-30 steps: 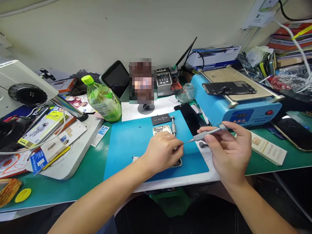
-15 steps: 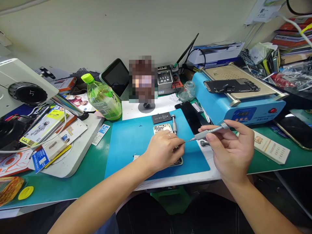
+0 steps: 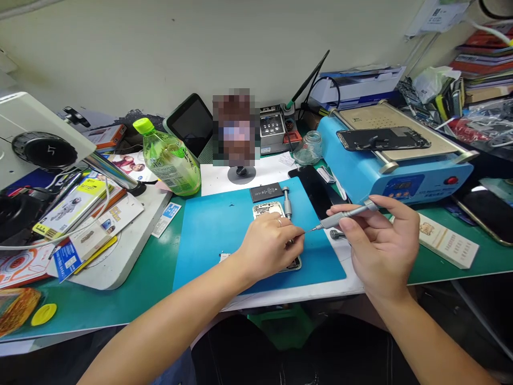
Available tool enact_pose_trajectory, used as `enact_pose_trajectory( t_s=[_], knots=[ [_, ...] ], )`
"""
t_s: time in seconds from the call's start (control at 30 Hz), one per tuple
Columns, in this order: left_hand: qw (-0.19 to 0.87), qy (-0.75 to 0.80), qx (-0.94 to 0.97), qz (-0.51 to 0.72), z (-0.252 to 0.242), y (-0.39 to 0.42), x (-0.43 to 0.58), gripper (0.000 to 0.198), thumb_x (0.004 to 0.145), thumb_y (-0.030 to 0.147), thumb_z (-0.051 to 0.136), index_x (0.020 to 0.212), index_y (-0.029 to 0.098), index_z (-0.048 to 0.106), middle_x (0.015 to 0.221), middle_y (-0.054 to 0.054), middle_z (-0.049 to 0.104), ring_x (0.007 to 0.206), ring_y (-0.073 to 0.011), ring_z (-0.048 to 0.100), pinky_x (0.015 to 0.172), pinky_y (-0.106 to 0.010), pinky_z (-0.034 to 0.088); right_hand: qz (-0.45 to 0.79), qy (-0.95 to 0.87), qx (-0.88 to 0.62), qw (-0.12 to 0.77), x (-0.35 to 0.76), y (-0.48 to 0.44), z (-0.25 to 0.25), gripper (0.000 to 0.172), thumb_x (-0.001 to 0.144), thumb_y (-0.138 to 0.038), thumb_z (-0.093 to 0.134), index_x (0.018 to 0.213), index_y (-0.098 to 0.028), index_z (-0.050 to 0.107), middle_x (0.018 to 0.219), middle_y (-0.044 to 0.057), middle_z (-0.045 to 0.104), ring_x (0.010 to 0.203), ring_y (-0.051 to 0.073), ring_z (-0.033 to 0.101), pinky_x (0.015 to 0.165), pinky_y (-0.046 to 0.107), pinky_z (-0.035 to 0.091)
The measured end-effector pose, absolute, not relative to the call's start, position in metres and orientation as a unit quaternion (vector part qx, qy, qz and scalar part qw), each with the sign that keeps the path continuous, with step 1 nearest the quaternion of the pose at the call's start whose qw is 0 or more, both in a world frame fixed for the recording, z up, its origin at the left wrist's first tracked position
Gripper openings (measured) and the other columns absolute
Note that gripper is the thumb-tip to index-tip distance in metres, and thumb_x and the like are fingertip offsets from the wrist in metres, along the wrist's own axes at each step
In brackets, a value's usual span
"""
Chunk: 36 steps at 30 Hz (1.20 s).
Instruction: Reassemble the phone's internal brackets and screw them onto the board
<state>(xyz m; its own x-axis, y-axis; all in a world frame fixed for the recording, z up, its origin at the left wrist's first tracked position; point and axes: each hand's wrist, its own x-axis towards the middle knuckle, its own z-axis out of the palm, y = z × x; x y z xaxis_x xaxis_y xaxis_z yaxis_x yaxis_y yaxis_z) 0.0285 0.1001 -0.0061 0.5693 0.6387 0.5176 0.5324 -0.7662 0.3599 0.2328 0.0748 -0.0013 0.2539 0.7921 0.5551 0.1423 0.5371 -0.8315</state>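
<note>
My right hand (image 3: 385,246) is closed around a slim grey precision screwdriver (image 3: 340,216), a fingertip resting near its rear end. The bit points left and meets the fingertips of my left hand (image 3: 272,240). Those fingers are pinched together at the bit's tip; anything tiny between them is too small to make out. Beneath my left hand lies an opened phone body (image 3: 266,208), its middle hidden. A second grey screwdriver (image 3: 287,203) rests by its upper right, with a black phone battery (image 3: 266,192) above. Another tool's round end (image 3: 335,234) shows beside my right hand.
Everything sits around a blue mat (image 3: 212,224). A blue heating machine (image 3: 396,176) carries a detached phone screen (image 3: 382,139) at right. Behind are a glass jar (image 3: 308,149) and soldering station (image 3: 272,128). A green bottle (image 3: 172,160) stands left, near stacked boxes (image 3: 76,203).
Both hands and the screwdriver hold almost the same pose. The whole view has shifted very slightly.
</note>
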Motion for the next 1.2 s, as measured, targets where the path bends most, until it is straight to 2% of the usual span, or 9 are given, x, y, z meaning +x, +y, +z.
enact_pose_trajectory(
  t_s=[0.4,0.87,1.2],
  knots=[
    [0.067,0.325,0.877,0.348,-0.0070,0.1001,0.0291,0.030,0.103,0.020,0.060,0.079,0.020,0.077,0.070,-0.001,0.075,0.065,-0.0173,0.065,0.067,-0.032,0.049,0.236,-0.569,-0.403,0.677,0.2337,0.0766,-0.0031,0.043,0.093,-0.022,0.080,0.126,-0.025,0.054,0.100,-0.001,0.080,0.086,0.013,0.080,0.074,0.021,0.069],
    [0.047,0.318,0.884,0.340,-0.0069,0.0986,0.0263,0.028,0.106,0.021,0.058,0.087,0.020,0.078,0.074,-0.002,0.076,0.067,-0.0176,0.062,0.068,-0.033,0.045,0.240,-0.563,-0.401,0.682,0.2353,0.0772,-0.0051,0.045,0.090,-0.022,0.083,0.126,-0.026,0.057,0.098,-0.001,0.079,0.077,0.014,0.078,0.068,0.024,0.070],
    [0.042,0.305,0.882,0.358,-0.0034,0.0971,0.0277,0.030,0.105,0.020,0.058,0.081,0.020,0.077,0.069,-0.002,0.072,0.064,-0.0174,0.057,0.065,-0.034,0.043,0.243,-0.554,-0.389,0.695,0.2331,0.0791,-0.0066,0.046,0.088,-0.017,0.084,0.126,-0.029,0.061,0.096,-0.004,0.077,0.081,0.009,0.077,0.071,0.018,0.069]
  ],
)
